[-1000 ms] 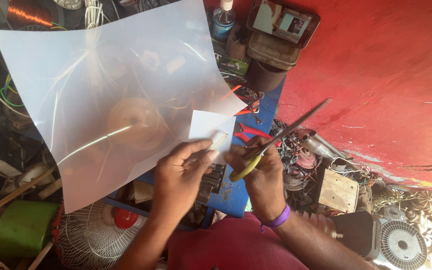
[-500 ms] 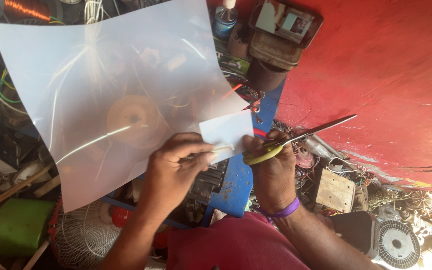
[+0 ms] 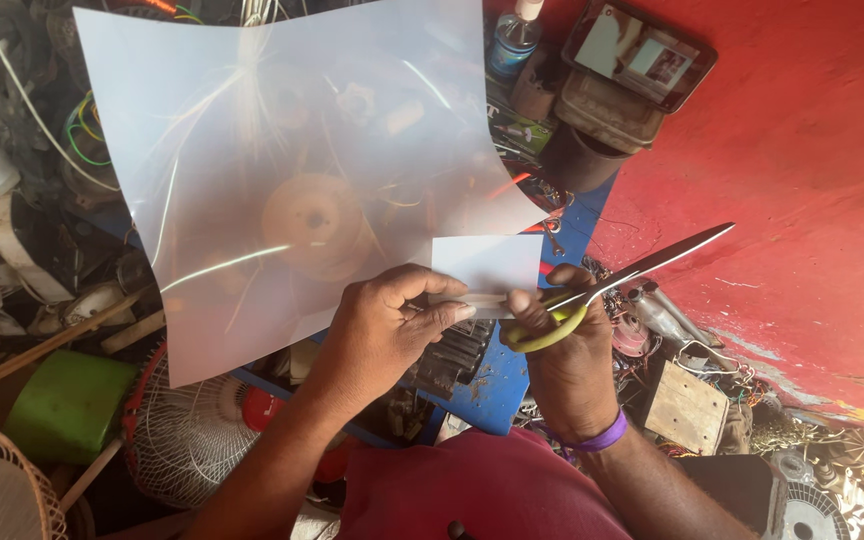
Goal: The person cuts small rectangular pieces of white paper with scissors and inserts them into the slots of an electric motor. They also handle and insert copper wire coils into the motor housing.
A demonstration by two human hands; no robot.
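A large translucent plastic sheet (image 3: 292, 170) fills the upper left, from about nine to twelve o'clock. Below centre, the left hand (image 3: 382, 330) pinches the sheet's lower edge beside a small white card (image 3: 487, 265). At four o'clock, the right hand (image 3: 567, 360) grips yellow-handled scissors (image 3: 612, 285), blades closed, pointing towards two o'clock.
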